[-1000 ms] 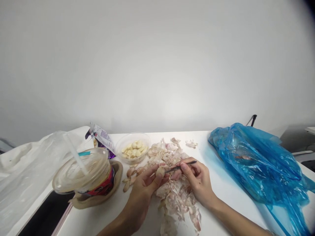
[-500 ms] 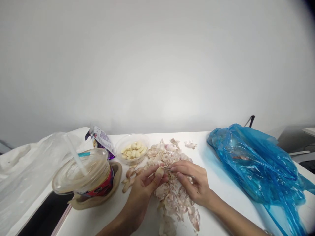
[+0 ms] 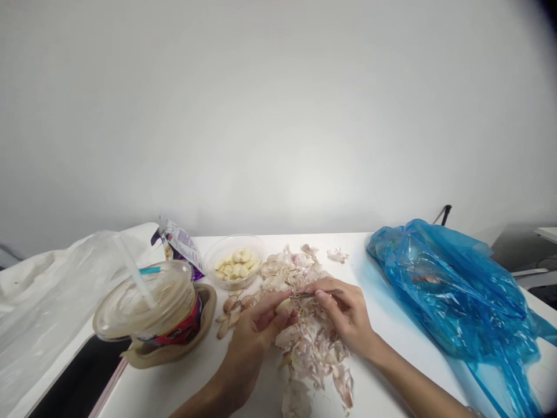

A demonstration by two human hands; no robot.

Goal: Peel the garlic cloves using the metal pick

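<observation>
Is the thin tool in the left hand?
No, the right hand holds the thin tool, while the left hand pinches a garlic clove.

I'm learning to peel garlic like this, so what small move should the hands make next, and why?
Probably a short, gentle stroke of the thin tool away from the clove, to draw off any skin left: the left hand pinches the clove, and the right hand holds the tool with its tip close beside it. How much skin remains is too small to tell.
</observation>
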